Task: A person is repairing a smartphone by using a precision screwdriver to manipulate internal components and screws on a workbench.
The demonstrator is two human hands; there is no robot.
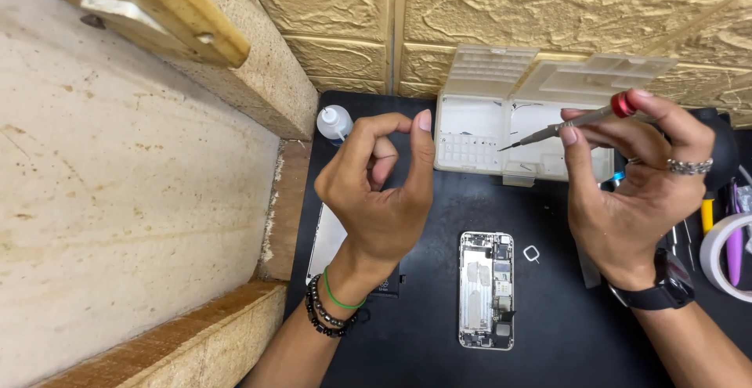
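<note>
My right hand [634, 176] holds a thin screwdriver [576, 122] at the upper right of the frame, my left hand [380, 180] pinches its fingertips together, and the opened phone [486, 290] lies on the black surface [415, 310] at lower centre.

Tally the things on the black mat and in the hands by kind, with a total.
Opened phone body: 1
Parts box, lid open: 1
Screwdriver with red cap, in the right hand: 1
Small white bottle, behind the left hand: 1
Tape roll: 1
Small metal bracket: 1
Total: 6
</note>
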